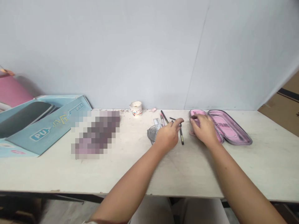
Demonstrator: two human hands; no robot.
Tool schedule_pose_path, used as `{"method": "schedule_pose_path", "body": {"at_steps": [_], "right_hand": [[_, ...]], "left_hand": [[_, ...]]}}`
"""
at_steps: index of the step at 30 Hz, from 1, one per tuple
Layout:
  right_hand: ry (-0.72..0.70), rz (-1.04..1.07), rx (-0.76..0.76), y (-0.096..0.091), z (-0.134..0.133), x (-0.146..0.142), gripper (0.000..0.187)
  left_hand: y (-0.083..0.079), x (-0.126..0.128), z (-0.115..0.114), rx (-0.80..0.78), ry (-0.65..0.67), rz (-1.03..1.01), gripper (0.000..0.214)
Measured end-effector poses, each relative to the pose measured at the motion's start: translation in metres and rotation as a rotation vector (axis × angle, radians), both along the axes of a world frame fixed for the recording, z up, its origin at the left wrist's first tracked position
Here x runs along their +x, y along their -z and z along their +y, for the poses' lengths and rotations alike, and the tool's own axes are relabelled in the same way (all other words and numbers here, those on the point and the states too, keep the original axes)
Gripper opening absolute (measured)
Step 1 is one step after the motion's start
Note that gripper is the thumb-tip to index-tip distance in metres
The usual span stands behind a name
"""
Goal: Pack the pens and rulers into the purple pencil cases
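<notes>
My left hand (168, 133) is over a loose group of stationery, its fingers stretched out and apart. Under and around it lie a dark, see-through protractor (153, 133), a pale ruler-like piece (157, 122), a pink pen (162, 118), a black pen (164, 116) and another black pen (181, 137). A thin dark stick (173, 118) is just beyond the fingers. My right hand (205, 129) reaches over the left half of an opened pink pencil case (230, 126) with dark edges. Its thumb and forefinger come together; anything between them is hidden.
A paper cup (136, 109) and a small pink eraser-like block (154, 109) stand near the wall. Leftward are a blurred-out purple-dark item (97, 133) and a blue box (49, 127) holding a dark case (25, 118). A cardboard box (283, 109) is at the right.
</notes>
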State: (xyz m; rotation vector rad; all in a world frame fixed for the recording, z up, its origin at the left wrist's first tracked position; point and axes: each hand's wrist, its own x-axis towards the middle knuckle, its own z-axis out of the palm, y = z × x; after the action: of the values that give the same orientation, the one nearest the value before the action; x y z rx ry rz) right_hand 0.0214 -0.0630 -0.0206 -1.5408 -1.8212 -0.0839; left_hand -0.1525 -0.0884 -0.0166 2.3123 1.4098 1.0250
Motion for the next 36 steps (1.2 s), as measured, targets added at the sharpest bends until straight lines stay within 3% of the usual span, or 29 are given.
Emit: {"method": "schedule_pose_path", "body": {"at_steps": [2, 5, 9, 13, 15, 18, 22, 24, 29, 36], "right_hand": [[0.051, -0.123, -0.113, 0.004, 0.002, 0.007, 0.034], [-0.005, -0.308, -0.206, 0.009, -0.001, 0.010, 0.032], [-0.111, -0.516, -0.250, 0.011, -0.008, 0.009, 0.022], [-0.150, -0.508, -0.200, 0.009, -0.008, 0.004, 0.018], [-0.174, -0.374, -0.136, 0.006, -0.006, 0.000, 0.022], [-0.240, 0.031, -0.061, 0.001, -0.005, -0.008, 0.026], [-0.438, 0.701, -0.115, -0.002, -0.009, -0.022, 0.026], [-0.546, 0.925, -0.146, -0.002, -0.011, -0.029, 0.026], [-0.649, 1.074, -0.203, 0.000, -0.015, -0.037, 0.023], [-0.650, 1.097, -0.199, 0.001, -0.016, -0.037, 0.021]], "left_hand": [[-0.003, -0.001, 0.000, -0.024, -0.048, 0.013, 0.030], [-0.007, -0.006, 0.002, -0.094, -0.167, -0.017, 0.026], [-0.008, -0.013, 0.008, -0.169, -0.250, -0.115, 0.026], [-0.002, -0.013, 0.012, -0.191, -0.223, -0.160, 0.031], [0.002, -0.010, 0.012, -0.194, -0.190, -0.153, 0.033], [0.005, -0.002, 0.009, -0.201, -0.117, -0.108, 0.028], [0.006, 0.006, 0.003, -0.174, 0.010, -0.092, 0.020], [0.007, 0.008, 0.002, -0.181, 0.055, -0.138, 0.020], [0.010, 0.009, 0.002, -0.253, 0.122, -0.308, 0.030], [0.014, 0.011, 0.003, -0.292, 0.147, -0.425, 0.036]]}}
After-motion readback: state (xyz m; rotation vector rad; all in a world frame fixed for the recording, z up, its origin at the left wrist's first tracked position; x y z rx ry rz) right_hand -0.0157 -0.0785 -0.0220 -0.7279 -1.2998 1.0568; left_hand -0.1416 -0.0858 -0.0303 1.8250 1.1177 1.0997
